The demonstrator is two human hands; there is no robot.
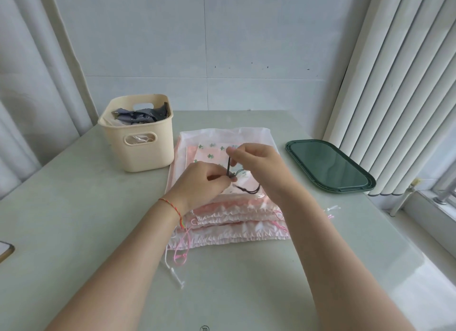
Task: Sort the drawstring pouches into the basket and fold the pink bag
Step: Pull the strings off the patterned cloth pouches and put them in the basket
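A stack of pink drawstring pouches lies in the middle of the table, on a sheer white bag. On top sits a small pink pouch with green cactus prints. My left hand pinches this pouch's gathered mouth. My right hand pinches its dark drawstring and holds it straight up; the cord's loose end lies on the pouch below. The cream basket stands at the back left with grey pouches inside.
A dark green tray-like lid lies at the right by the vertical blinds. Loose pink and white cords trail off the stack toward me. A phone corner shows at the left edge.
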